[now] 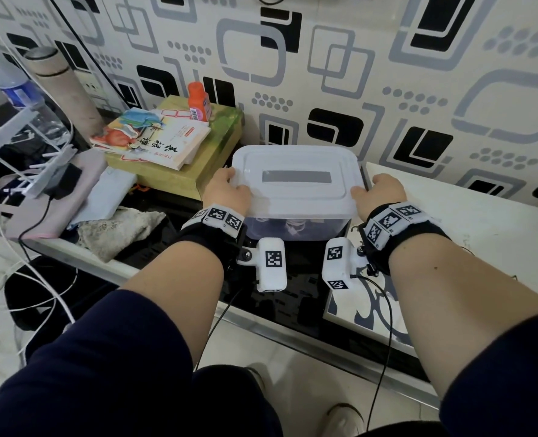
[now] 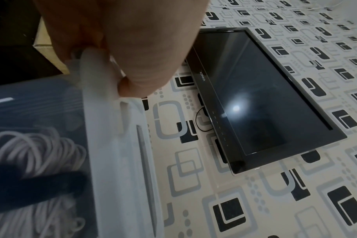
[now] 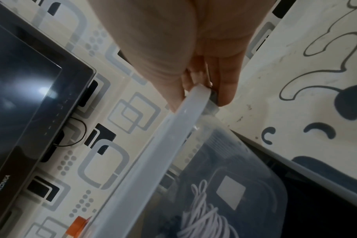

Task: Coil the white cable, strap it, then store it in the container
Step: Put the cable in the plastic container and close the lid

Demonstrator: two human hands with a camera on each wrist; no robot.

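Observation:
A translucent plastic container stands on the dark cabinet top against the wall, with its white lid lying over it. My left hand grips the lid's left edge and my right hand grips its right edge. In the left wrist view the fingers curl round the lid rim. In the right wrist view thumb and fingers pinch the lid's edge. The coiled white cable lies inside the container, bound by a dark strap. Through the wall the same cable shows on the bottom.
Left of the container sits a greenish box with books and an orange bottle. Farther left are a thermos, a water bottle, a cloth and loose white wires. A black screen hangs above.

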